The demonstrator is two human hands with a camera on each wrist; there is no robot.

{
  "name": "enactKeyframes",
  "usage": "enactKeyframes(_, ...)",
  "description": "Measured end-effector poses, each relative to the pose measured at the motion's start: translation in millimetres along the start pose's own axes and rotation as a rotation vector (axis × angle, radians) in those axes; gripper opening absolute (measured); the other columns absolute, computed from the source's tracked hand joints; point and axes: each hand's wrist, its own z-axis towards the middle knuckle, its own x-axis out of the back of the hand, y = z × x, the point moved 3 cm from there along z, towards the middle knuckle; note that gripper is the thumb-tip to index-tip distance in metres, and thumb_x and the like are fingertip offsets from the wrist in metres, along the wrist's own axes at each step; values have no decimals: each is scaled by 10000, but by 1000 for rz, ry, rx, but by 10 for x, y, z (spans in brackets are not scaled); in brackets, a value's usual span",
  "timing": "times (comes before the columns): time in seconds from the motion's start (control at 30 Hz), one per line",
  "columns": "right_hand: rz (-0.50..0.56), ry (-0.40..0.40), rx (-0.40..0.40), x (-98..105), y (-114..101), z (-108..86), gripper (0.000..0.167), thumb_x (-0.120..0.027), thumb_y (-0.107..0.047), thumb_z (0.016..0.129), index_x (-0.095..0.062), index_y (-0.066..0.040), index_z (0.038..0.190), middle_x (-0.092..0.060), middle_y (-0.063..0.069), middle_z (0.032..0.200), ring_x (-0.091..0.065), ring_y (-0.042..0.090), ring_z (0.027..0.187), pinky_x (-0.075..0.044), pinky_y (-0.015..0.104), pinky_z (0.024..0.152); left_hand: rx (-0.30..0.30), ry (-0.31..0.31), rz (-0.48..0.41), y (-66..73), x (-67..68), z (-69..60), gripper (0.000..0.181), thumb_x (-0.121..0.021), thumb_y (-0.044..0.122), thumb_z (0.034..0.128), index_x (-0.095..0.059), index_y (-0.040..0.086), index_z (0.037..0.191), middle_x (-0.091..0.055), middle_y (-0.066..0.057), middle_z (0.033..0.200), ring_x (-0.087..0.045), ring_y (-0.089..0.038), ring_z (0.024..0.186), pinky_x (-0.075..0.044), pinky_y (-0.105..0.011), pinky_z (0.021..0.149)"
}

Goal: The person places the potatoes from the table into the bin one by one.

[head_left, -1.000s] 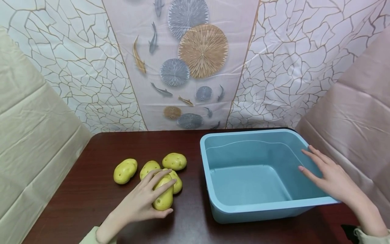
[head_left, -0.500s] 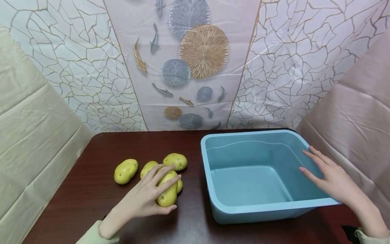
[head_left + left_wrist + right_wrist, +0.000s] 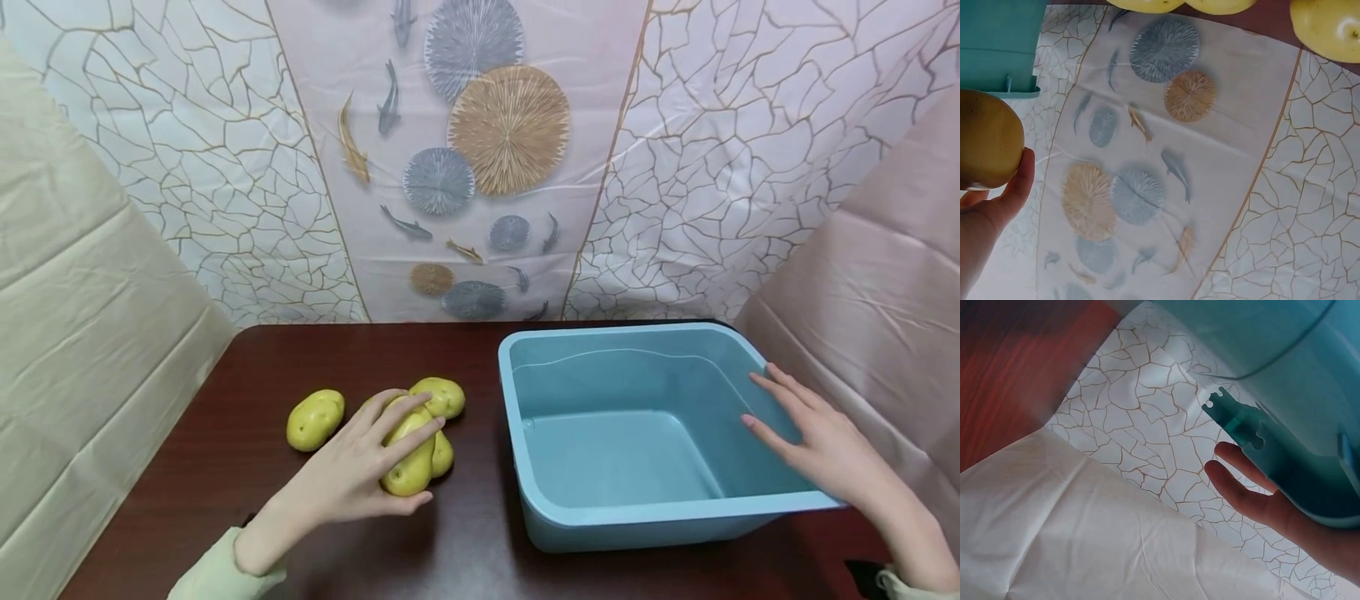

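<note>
Potato (image 3: 407, 478) in left grip (image 3: 352, 471), clamped by curled fingers, near other potatoes (image 3: 444, 397) on dark surface (image 3: 472, 537); right grip (image 3: 821, 442), fingers spread apart, at right rim of blue tub (image 3: 652, 511).

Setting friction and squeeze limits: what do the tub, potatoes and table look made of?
Tub: likely molded plastic, satin; even blue color, rounded rim.
Potatoes: real or plastic, can't tell; smooth, glossy yellow surface with highlights and small dimples.
Table: wood or wood-look laminate, semi-gloss; dark red-brown with streaky grain in the right wrist view.
</note>
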Motion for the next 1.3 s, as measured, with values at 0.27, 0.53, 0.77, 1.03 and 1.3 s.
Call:
enactKeyframes(0.27,3,-7,-7,1,2,1,677,-553,-375,851,-299,-32,1376,-148,238,1461,-209,495,1265,-243,659,833,-25,11,-9,0,18,114,714,-697,485,623,-519,166,1236,-466,-115,1262,-439,-307,1103,-449,-429,821)
enactKeyframes(0.53,-1,22,4,-3,7,-2,662,-557,-357,852,-309,-26,1369,-166,247,1453,-208,490,1270,-238,657,842,-42,18,-10,26,41,277,700,-686,487,629,-512,182,1235,-449,-93,1291,-436,-295,1109,-461,-415,816)
enactKeyframes(0.77,-9,10,-11,-22,8,11,676,-548,-376,854,-298,-26,1375,-154,248,1455,-198,490,1273,-239,661,839,-47,26,22,66,39,372,700,-675,515,624,-524,184,1222,-463,-75,1282,-445,-278,1104,-505,-359,686)
enactKeyframes(1.03,-1,11,-7,-18,-3,15,672,-546,-373,856,-298,-27,1376,-158,242,1457,-192,487,1278,-237,655,843,-71,46,26,58,23,516,680,-672,510,628,-534,180,1206,-478,-81,1262,-450,-281,1091,-503,-334,732)
enactKeyframes(1.3,-7,10,-9,-9,7,10,678,-552,-379,851,-300,-30,1375,-173,242,1452,-213,489,1265,-245,661,833,-121,46,17,50,-16,686,657,-657,506,649,-552,154,1193,-487,-106,1236,-444,-284,1066,-440,-361,854)
